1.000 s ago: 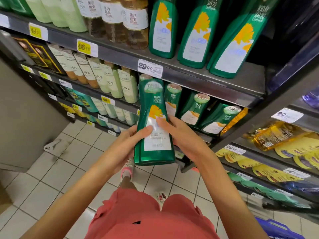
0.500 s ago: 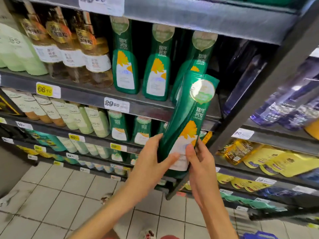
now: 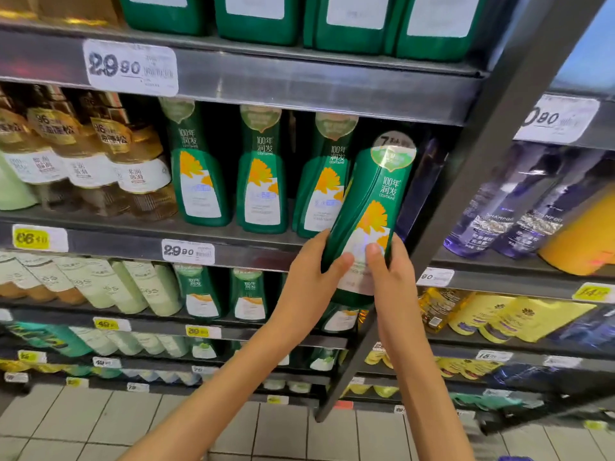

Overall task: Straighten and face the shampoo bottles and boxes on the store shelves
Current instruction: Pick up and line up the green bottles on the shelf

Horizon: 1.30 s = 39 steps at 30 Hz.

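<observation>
Glossy green plastic bottle (image 3: 369,207), brushed metal shelf edge (image 3: 299,84), seemingly paper price tag (image 3: 130,68)

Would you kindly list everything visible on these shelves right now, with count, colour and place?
held bottle: one, green, tilted before the middle shelf's right end
standing bottles: three, green, middle shelf, left of the held one
amber bottles: at least three, golden, same shelf, further left
top-shelf bottles: four, green, only bases visible
pale bottles: several, light green, shelf below, left
purple bottles: two, right bay
yellow pouches: several, lower right bay
left hand: grips the held bottle's lower left
right hand: grips its lower right
</observation>
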Motion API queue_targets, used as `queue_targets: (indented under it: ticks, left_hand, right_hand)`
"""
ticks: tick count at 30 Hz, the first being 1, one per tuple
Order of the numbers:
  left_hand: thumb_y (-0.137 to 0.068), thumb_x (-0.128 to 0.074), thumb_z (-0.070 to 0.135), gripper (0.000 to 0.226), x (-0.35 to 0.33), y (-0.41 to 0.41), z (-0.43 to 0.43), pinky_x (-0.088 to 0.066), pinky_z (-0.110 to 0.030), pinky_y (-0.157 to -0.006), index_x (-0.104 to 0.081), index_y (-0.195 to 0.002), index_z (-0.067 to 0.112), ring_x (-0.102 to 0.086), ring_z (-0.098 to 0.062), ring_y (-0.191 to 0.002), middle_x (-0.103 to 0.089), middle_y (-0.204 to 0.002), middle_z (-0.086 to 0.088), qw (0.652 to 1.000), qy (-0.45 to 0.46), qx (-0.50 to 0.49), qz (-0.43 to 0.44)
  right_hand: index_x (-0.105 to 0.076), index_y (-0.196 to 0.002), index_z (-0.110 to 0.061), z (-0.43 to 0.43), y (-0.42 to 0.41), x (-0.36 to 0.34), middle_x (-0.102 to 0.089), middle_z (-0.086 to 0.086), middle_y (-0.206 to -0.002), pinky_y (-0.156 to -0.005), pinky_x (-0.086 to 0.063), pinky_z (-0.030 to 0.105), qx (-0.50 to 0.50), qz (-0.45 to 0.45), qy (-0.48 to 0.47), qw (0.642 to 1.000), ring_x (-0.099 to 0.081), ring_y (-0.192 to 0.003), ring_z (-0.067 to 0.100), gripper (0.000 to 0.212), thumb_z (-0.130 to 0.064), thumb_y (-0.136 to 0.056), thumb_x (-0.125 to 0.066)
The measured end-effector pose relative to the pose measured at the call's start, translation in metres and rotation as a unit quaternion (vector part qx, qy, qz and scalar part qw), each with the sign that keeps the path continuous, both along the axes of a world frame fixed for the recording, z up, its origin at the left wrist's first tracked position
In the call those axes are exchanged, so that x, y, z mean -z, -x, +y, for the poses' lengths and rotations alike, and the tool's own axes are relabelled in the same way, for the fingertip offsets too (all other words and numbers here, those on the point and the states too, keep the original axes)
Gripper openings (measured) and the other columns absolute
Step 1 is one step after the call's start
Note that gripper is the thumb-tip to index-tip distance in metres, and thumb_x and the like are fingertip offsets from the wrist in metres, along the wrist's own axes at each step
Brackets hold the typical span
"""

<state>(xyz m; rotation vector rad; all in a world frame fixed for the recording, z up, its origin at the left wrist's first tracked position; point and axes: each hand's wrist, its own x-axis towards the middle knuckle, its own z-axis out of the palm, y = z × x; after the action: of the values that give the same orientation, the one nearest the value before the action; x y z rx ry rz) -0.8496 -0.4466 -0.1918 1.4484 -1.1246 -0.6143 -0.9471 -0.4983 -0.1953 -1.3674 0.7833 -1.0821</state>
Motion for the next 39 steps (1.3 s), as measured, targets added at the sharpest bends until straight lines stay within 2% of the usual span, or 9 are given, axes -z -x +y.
queue_targets:
  ticks: [4, 9, 13, 16, 20, 23, 27, 35, 39]
  left_hand:
    - [-0.09, -0.057, 0.021, 0.039, -0.004, -0.003, -0.014, -0.032, 0.001, -0.075, -0.052, -0.129, 0.023, -0.041, 0.016, -0.083, -0.047, -0.099, -0.002, 0.997, 0.007, -0.049, -0.063]
    - [-0.087, -0.062, 0.013, 0.04, -0.007, -0.005, -0.019, -0.041, -0.004, -0.084, -0.054, -0.124, 0.023, -0.055, 0.009, -0.102, -0.059, -0.11, 0.016, 0.998, 0.033, -0.058, 0.01]
    - [-0.089, -0.059, 0.011, 0.046, -0.003, -0.009, -0.02, -0.04, -0.013, -0.094, -0.049, -0.132, 0.024, -0.053, 0.003, -0.107, -0.055, -0.116, 0.011, 0.997, 0.019, -0.056, -0.043]
    - [-0.09, -0.056, 0.008, 0.047, -0.001, -0.009, -0.023, -0.041, -0.022, -0.1, -0.047, -0.134, 0.022, -0.052, -0.005, -0.113, -0.055, -0.122, 0.008, 0.998, 0.01, -0.044, -0.043]
    - [-0.091, -0.051, 0.002, 0.048, 0.002, -0.004, -0.027, -0.036, -0.016, -0.103, -0.044, -0.136, 0.019, -0.048, -0.002, -0.119, -0.052, -0.13, 0.011, 0.999, 0.007, -0.047, -0.02]
    - [-0.091, -0.05, 0.0, 0.047, 0.005, -0.003, -0.03, -0.037, -0.02, -0.104, -0.047, -0.135, 0.017, -0.05, -0.008, -0.117, -0.051, -0.126, 0.003, 0.997, 0.013, -0.068, -0.037]
    - [-0.089, -0.052, 0.001, 0.041, 0.007, -0.013, -0.03, -0.035, -0.005, -0.095, -0.052, -0.127, 0.019, -0.051, 0.001, -0.109, -0.053, -0.115, 0.008, 0.994, 0.031, -0.085, -0.06]
    - [-0.09, -0.056, 0.011, 0.045, 0.01, -0.015, -0.035, -0.04, -0.035, -0.105, -0.044, -0.133, 0.015, -0.051, -0.009, -0.12, -0.057, -0.128, 0.002, 0.998, -0.036, 0.031, 0.035]
    - [-0.094, -0.05, 0.007, 0.041, 0.009, -0.015, -0.036, -0.037, -0.04, -0.108, -0.045, -0.134, 0.013, -0.048, -0.014, -0.124, -0.055, -0.132, -0.001, 0.995, -0.034, 0.044, 0.086]
  right_hand:
    - [-0.047, -0.131, -0.012, -0.01, -0.012, -0.005, -0.063, 0.001, -0.113, -0.069, -0.049, 0.011, 0.045, -0.03, -0.014, 0.998, -0.063, -0.09, -0.002, 0.031, -0.014, -0.1, -0.042]
    - [-0.04, -0.137, -0.011, -0.018, -0.026, -0.009, -0.056, 0.008, -0.127, -0.078, -0.049, 0.013, 0.102, -0.042, 0.007, 0.994, -0.058, -0.105, 0.009, 0.037, -0.013, -0.1, -0.041]
    - [-0.037, -0.14, -0.009, -0.021, -0.031, -0.007, -0.053, 0.01, -0.13, -0.084, -0.05, 0.016, 0.136, -0.048, 0.023, 0.989, -0.056, -0.113, 0.015, 0.04, -0.011, -0.1, -0.041]
    - [-0.037, -0.14, -0.012, -0.021, -0.032, -0.005, -0.054, 0.001, -0.127, -0.081, -0.048, 0.009, 0.159, -0.045, 0.03, 0.986, -0.057, -0.104, -0.002, 0.041, -0.011, -0.1, -0.042]
    - [-0.037, -0.139, -0.014, -0.023, -0.036, -0.003, -0.051, -0.019, -0.117, -0.075, -0.044, 0.002, 0.188, -0.044, 0.048, 0.98, -0.052, -0.094, -0.021, 0.041, -0.009, -0.099, -0.043]
    - [-0.037, -0.139, -0.014, -0.023, -0.041, -0.002, -0.048, -0.024, -0.117, -0.074, -0.04, 0.0, 0.215, -0.051, 0.068, 0.973, -0.05, -0.096, -0.024, 0.042, -0.008, -0.098, -0.043]
    - [-0.039, -0.139, -0.013, -0.022, -0.043, 0.0, -0.047, -0.023, -0.123, -0.08, -0.039, 0.001, 0.233, -0.051, 0.08, 0.968, -0.049, -0.103, -0.021, 0.042, -0.007, -0.098, -0.044]
    - [-0.042, -0.138, -0.013, -0.019, -0.028, 0.003, -0.055, -0.005, -0.128, -0.08, -0.042, 0.004, 0.207, -0.026, 0.061, 0.976, -0.054, -0.104, -0.012, 0.04, -0.013, -0.098, -0.044]
    - [-0.032, -0.144, -0.017, -0.02, -0.029, -0.002, -0.049, -0.006, -0.131, -0.086, -0.039, 0.004, 0.175, 0.076, 0.072, 0.979, -0.049, -0.11, -0.006, 0.045, -0.022, -0.1, -0.039]
